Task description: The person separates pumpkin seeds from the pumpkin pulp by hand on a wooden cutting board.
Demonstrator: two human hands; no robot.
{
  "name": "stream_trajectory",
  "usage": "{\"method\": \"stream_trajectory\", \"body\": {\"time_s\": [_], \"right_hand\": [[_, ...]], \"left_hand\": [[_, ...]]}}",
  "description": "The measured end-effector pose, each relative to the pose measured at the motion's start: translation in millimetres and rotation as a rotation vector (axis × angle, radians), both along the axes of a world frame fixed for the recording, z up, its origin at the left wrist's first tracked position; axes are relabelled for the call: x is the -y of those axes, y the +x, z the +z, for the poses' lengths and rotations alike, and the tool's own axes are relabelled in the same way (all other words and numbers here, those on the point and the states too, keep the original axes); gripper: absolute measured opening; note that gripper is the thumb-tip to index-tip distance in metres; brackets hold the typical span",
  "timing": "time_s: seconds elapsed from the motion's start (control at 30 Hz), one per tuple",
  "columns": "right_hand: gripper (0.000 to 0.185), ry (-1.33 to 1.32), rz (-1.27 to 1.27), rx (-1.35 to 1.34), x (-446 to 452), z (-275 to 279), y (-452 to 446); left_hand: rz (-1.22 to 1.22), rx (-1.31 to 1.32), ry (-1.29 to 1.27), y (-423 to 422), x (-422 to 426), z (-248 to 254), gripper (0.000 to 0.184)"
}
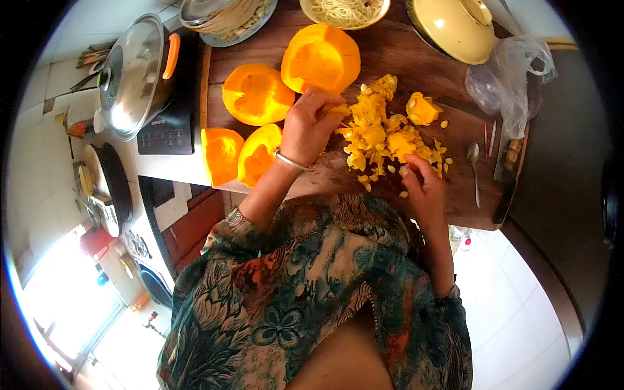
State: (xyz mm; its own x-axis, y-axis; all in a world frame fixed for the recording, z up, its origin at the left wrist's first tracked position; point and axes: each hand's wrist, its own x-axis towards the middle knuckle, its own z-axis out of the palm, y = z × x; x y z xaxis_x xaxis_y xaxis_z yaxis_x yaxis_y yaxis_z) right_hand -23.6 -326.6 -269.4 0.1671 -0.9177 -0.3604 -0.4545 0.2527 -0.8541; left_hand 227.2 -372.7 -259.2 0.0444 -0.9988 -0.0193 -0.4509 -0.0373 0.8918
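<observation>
A loose pile of stringy pumpkin pulp (372,133) with pale seeds lies on the dark wooden table (253,45). My left hand (312,127), a silver bangle at its wrist, is closed at the pile's left side, its fingers pinching a bit of yellow pulp. At the lower right edge of the pile is my right hand (426,188), thumb and index finger close together; what sits between them is too small to make out. Scooped-out pumpkin pieces stand left of the pile: a large one (322,58), another (257,94), and two smaller ones (222,156) nearer me.
A spoon (474,172) lies to the right, below a crumpled plastic bag (517,81). Along the back are a bowl of noodles (344,14), a yellow lidded pot (455,29) and stacked steamers (224,19). A glass-lidded pan (133,78) stands on the cooktop at left.
</observation>
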Motion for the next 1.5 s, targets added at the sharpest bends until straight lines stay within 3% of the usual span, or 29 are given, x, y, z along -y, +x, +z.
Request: {"method": "stream_trajectory", "body": {"time_s": [0.03,0.07,0.17,0.4,0.5,0.6,0.7,0.8,0.9,1.0,1.1,1.23,1.37,1.47,1.5], "right_hand": [[0.03,-0.01,0.002,0.001,-0.6,-3.6,-0.4],[0.028,-0.028,0.021,-0.025,-0.5,-5.9,-1.4],[0.026,-0.042,-0.003,0.019,-2.3,-7.1,-2.3],[0.025,-0.077,-0.041,-0.014,-6.4,-8.9,-8.5],[0.024,-0.056,-0.063,-0.032,-8.6,-10.3,-11.7],[0.024,-0.041,-0.052,-0.04,-10.8,-17.0,-10.0],[0.024,-0.054,-0.033,-0.042,-6.7,-14.6,-9.8],[0.025,-0.076,0.014,-0.009,-5.0,-16.8,-10.6],[0.025,-0.066,0.043,-0.047,0.7,-5.3,-2.8],[0.025,-0.11,0.049,-0.03,0.1,-8.5,-0.4],[0.025,-0.058,0.059,-0.019,-0.8,-6.2,-2.8],[0.025,-0.073,0.059,-0.039,-3.5,-7.6,-5.3],[0.026,-0.077,0.059,-0.036,-4.7,-7.9,-2.7],[0.025,-0.092,0.057,-0.046,-7.9,-4.9,-0.6],[0.025,-0.1,0.059,-0.055,-7.1,-3.6,-0.4]], "left_hand": [[-0.042,0.087,-0.057,-5.3,7.6,6.1,0.021],[-0.018,-0.028,-0.046,-15.0,15.8,4.3,0.021],[-0.101,-0.03,-0.18,-35.3,51.6,-5.5,0.021],[-0.232,0.231,-0.487,-57.6,125.2,-31.3,0.022],[-0.26,0.118,-0.202,-53.7,120.7,-14.3,0.021],[-0.238,-0.138,-0.141,-37.9,106.7,1.9,0.02],[-0.209,-0.023,-0.102,-8.5,77.5,23.8,0.02],[-0.281,0.02,0.135,14.3,44.0,35.7,0.02],[-0.37,0.15,0.186,29.8,18.3,18.7,0.019],[-0.615,0.704,-0.032,40.4,-0.7,-18.3,0.019],[-0.573,0.988,-0.019,29.6,-16.2,-15.5,0.018],[-0.426,0.898,-0.048,19.5,-12.0,8.8,0.016],[-0.333,0.762,-0.294,12.3,-13.7,8.9,0.017],[-0.443,0.598,-0.176,-6.8,-34.5,-0.5,0.021],[-0.454,0.551,-0.252,-16.0,-41.8,-13.7,0.024]]}}
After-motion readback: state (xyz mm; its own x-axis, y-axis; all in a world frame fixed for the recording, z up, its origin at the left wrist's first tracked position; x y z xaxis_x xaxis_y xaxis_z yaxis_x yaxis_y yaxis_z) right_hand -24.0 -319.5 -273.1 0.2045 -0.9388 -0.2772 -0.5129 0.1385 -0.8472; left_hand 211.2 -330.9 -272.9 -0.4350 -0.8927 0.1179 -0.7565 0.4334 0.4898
